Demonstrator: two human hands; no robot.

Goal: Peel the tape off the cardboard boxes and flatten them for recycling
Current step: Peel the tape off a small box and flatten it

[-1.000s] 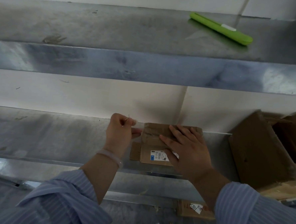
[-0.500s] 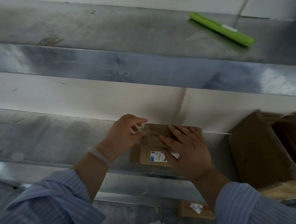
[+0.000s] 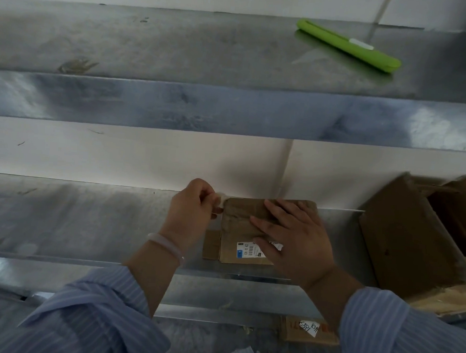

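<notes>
The steel counter point(image 3: 74, 215) ran along the wall, bare metal on its left part. Near the middle of the counter, the person's left hand point(image 3: 194, 209), with a pale bracelet point(image 3: 165, 244) at the wrist, had its fingers curled and pinched a crumpled bit of clear tape point(image 3: 221, 197) between thumb and fingertips. The tape stood just off the box's far left corner; I could not tell whether it was stuck there or free. The box point(image 3: 240, 223) lay flat on the counter, its near edge close to the counter's front edge, with a white and blue label point(image 3: 249, 252) on its near part. The right hand point(image 3: 296, 240) lay spread on top of it, fingers straight and pressing down, covering its right half. On the shelf point(image 3: 179, 47) above, toward the right end, lay a green tool point(image 3: 349, 45). At the counter's right end, more cardboard point(image 3: 408, 241) leaned in a heap, apart from the box. Below the counter's front edge a cardboard scrap point(image 3: 307, 329) with a written tag showed.
</notes>
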